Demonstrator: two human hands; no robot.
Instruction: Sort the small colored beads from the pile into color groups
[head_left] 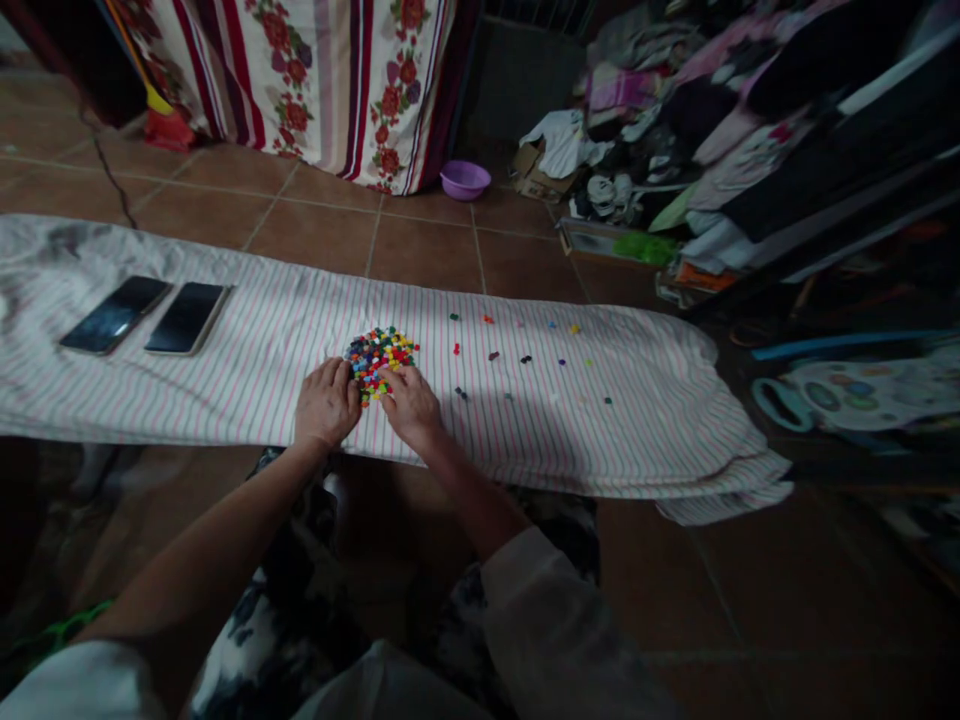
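Observation:
A heap of small, many-coloured pieces [385, 345] lies on a striped cloth [300, 290] covering a long, narrow surface. My left hand [328, 402] rests palm down at the left edge of the heap, its fingers laid out against the pieces. On the other side, my right hand [412, 405] reaches into the near right part of the heap with its fingers bent together. Whatever is between those fingertips is too small to make out. Right of the heap, small groups sorted by colour stand in rows, among them red pieces [456, 349], yellow pieces [575, 328] and black pieces [526, 359].
Two phones [187, 318] lie on the cloth at the left. Beyond it, a purple basin [466, 180] sits on the tiled floor by a floral curtain [330, 90]. Piled clothes [566, 143] and shoes fill the back right. A red dustpan [168, 130] stands at the back left.

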